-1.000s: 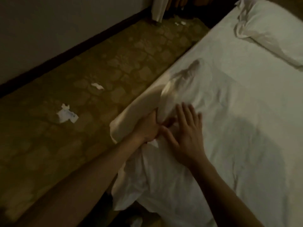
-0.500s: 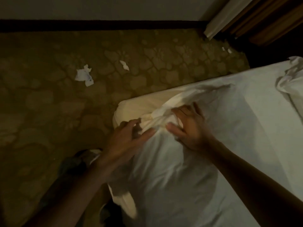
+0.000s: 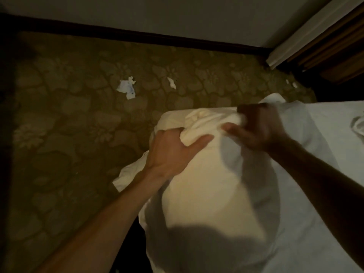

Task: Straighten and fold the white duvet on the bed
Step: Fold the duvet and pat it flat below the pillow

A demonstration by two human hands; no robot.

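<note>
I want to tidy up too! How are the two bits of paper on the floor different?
The bigger paper scrap lies farther left; the smaller paper scrap lies nearer the bed. The bigger one is crumpled, with bluish marks; the smaller one is a thin, plain white strip. Both lie on the patterned carpet, away from the hands.
</note>
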